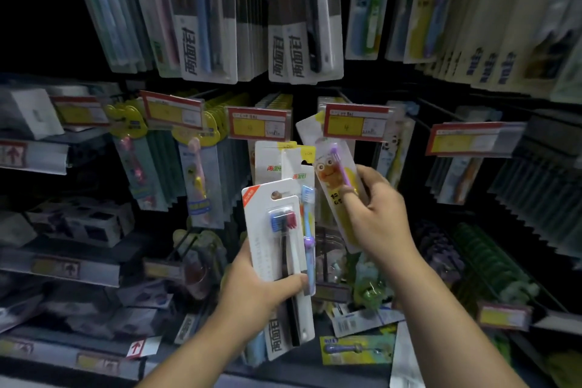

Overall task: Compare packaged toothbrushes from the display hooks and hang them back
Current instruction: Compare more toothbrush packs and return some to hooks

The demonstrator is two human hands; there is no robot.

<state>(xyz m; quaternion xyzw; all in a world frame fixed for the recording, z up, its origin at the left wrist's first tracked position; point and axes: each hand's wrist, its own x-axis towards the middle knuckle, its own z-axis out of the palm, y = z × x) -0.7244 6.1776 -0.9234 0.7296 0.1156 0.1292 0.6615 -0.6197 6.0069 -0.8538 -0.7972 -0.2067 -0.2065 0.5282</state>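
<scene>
My left hand (261, 287) grips a stack of toothbrush packs low in the middle. The front one is a white twin pack (277, 249) with a blue and a red brush head. Behind it sits a pack with a blue child's toothbrush (307, 214), and another white card (267, 161) rises behind that. My right hand (382, 214) holds a pack with a purple toothbrush and a cartoon frog (333, 173), tilted left, its top just under a price tag (356, 123) at a hook's end.
Rows of packaged toothbrushes (204, 25) hang from hooks above and on both sides. Red and yellow price tags (256, 123) stick out at mid height. Shelves with boxed goods (78, 224) stand at the left. More packs lie loose at the bottom right (356, 346).
</scene>
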